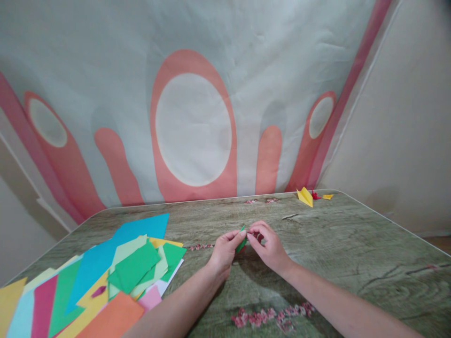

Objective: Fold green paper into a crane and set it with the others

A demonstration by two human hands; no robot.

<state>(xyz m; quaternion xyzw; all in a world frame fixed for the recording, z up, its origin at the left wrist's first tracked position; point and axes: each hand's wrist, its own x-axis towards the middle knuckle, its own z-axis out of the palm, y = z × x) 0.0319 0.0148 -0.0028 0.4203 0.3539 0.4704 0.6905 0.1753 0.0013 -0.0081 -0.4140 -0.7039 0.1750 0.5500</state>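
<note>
Over the middle of the table, my left hand pinches a small piece of folded green paper between thumb and fingers. Much of the paper is hidden by that hand. Just to its right, my right hand has its thumb and fingertips pinched together close to the paper's edge. Whether those fingertips grip part of the paper or something else is too small to tell. Both hands are raised slightly, with a shadow on the tabletop beneath them.
A loose pile of coloured paper sheets covers the table's left side, a blue sheet among them. Atop it lies a small purple folded piece. At the far right edge rest a yellow paper plane and small red and yellow folded pieces.
</note>
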